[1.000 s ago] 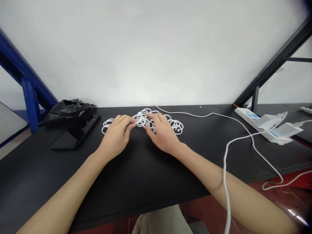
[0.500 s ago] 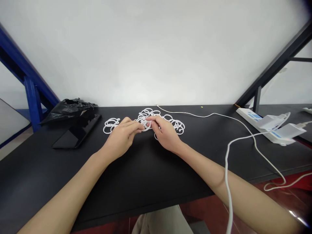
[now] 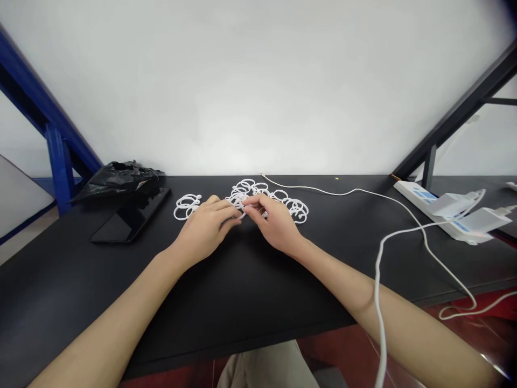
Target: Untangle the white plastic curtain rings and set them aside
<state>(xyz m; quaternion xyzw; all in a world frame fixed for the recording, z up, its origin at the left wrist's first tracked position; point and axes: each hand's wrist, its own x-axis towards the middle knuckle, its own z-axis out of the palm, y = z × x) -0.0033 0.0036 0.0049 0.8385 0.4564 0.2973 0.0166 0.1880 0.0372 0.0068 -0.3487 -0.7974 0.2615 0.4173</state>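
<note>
Several white curtain rings [image 3: 246, 188], thin and round with small knobs or eyelets, lie in a loose heap on the black table [image 3: 242, 302]. My left hand [image 3: 210, 223] pinches a white ring [image 3: 243, 214] at its left side, just in front of the heap. At the ring's right side are the closed thumb and fingers of my right hand [image 3: 274, 221]. A smaller group of rings [image 3: 186, 206] rests beyond my left hand, partly hidden by it. More rings [image 3: 298, 209] lie beyond my right hand.
A black tablet-like slab [image 3: 131, 215] and a crumpled black plastic bag [image 3: 117, 178] lie at the left. At the right, a white power strip [image 3: 432, 207] holds plugged-in chargers. A white cable [image 3: 377, 280] crosses over my right forearm. Behind the table stands a white wall [image 3: 258, 86].
My hands stay over the same spot, and the fingers have shifted slightly on the ring, which shows less now. The whole view has moved a little.
</note>
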